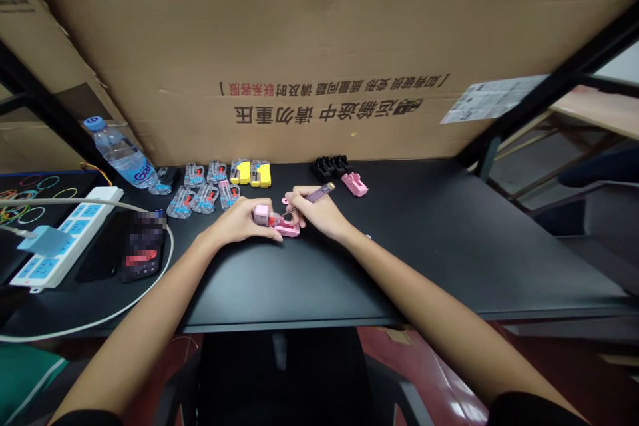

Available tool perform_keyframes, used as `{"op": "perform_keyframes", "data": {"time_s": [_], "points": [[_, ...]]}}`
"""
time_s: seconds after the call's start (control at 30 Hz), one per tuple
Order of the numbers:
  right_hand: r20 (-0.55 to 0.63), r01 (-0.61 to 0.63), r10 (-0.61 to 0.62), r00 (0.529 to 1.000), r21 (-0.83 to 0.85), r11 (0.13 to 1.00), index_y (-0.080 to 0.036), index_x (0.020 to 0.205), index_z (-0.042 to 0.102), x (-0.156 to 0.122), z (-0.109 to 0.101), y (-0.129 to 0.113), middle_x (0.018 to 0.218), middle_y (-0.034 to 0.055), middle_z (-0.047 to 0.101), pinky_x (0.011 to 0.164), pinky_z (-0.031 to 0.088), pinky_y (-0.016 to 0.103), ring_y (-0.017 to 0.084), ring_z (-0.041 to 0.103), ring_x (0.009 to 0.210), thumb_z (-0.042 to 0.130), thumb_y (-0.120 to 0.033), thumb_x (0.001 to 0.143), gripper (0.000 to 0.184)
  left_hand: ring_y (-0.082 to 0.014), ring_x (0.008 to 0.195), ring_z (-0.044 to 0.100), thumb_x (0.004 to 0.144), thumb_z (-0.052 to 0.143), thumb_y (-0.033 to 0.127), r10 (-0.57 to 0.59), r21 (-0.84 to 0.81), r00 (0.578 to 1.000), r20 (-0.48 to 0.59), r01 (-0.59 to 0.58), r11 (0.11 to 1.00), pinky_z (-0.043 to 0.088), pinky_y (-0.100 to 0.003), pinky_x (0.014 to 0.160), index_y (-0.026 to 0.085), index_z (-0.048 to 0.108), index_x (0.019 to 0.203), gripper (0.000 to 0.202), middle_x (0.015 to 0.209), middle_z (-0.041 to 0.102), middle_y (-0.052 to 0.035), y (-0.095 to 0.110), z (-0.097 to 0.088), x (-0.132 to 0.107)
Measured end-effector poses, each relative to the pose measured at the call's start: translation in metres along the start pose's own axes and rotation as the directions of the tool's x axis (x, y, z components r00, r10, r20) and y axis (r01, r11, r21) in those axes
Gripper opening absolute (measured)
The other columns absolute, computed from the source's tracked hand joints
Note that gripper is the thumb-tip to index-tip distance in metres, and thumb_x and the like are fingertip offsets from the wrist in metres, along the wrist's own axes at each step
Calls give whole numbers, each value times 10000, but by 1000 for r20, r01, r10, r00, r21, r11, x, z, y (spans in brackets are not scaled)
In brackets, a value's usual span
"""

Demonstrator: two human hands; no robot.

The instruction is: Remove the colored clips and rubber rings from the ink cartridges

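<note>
My left hand [238, 221] is closed round a small pink plastic device [261, 215] resting on the black table [449, 239]. A pink base piece [288, 230] lies right below and beside it. My right hand [319, 213] grips a thin screwdriver [319, 194] with a translucent purple handle, held like a pen. Its tip points at the pink device between my hands. A small pink ring-shaped part [285, 200] sits just behind my fingers.
Several clear blue devices [202, 198], two yellow ones [251, 173], a black part [330, 166] and a pink part [355, 184] lie behind my hands. At the left are a water bottle [120, 153], a power strip [70, 233] and a phone [144, 246]. A cardboard sheet [319, 66] walls the back.
</note>
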State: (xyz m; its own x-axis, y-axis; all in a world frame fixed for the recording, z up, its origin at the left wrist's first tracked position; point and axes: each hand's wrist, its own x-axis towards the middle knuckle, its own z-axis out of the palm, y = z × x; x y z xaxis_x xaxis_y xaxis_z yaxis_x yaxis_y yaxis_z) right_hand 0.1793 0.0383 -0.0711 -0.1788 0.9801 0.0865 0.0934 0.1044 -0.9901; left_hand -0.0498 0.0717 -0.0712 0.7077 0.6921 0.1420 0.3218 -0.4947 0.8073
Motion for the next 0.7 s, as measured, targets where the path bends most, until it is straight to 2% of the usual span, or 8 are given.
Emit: {"op": "perform_keyframes", "data": {"time_s": [0.23,0.33,0.5,0.7], "points": [[72,94,-86,994,-112,989,-226,634,519,-7,4,-10,544,-19,628,485,453,238,122,574,473,673,-514,964,465,-159,680,615,754,923,587,39,1,999,-9,-39,999,410,-251,627,172,748,905,475,740,722,8,1,0,0],[67,116,-108,992,-139,983,-227,623,504,-10,8,-11,536,-22,605,489,434,238,121,552,487,652,-502,965,463,-156,691,624,761,920,589,37,2,999,-6,-37,999,425,-245,635,168,755,908,475,768,743,4,2,1,0],[-108,88,-102,989,-130,988,-229,629,526,-10,21,-6,498,-32,579,467,425,242,126,548,450,622,-396,936,362,-142,657,606,782,905,598,92,77,995,-23,-90,993,413,-231,610,164,726,861,476,709,701,22,0,1,0],[-247,-48,49,968,13,999,-239,617,552,-4,28,-4,407,-44,539,373,400,231,146,546,357,596,-297,862,256,-137,628,607,830,867,602,163,157,986,-38,-155,975,400,-230,588,167,737,892,458,726,722,10,0,6,0]]}}
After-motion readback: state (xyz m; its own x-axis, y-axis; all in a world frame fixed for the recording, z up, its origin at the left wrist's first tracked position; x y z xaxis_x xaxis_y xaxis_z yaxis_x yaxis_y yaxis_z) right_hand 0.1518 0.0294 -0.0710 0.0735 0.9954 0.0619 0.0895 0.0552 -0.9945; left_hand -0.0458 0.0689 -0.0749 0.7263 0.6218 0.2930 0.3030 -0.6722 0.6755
